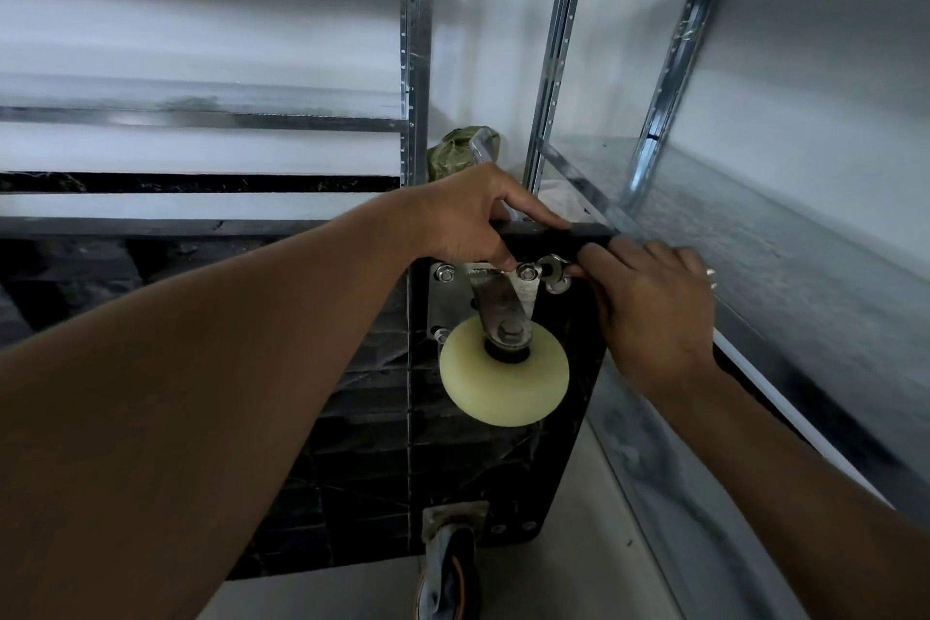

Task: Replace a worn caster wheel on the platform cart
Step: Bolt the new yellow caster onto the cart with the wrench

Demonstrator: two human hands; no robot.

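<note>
Racking stands at the left, behind the platform cart, which is tipped up on edge with its underside facing you. Your left hand lies over the cart's top edge, fingers curled round it, thumb down beside the upper bolts of the mounting plate. The plate sits in the top right corner of the underside. The cream caster wheel hangs below it, its fork running roughly straight down from plate to axle. A second, grimy caster sits at the bottom edge. At the plate's upper right corner your right hand pinches a washer between thumb and fingertips, other fingers loosely bent; whether a nut sits behind it, can't tell. A metal shelf runs close on the right. Likely step: fitting fasteners on the new caster. The unfinished corner lies just left of your right fingertips, so the right hand is nearer. Work leftward from there while the left hand steadies the cart.
</note>
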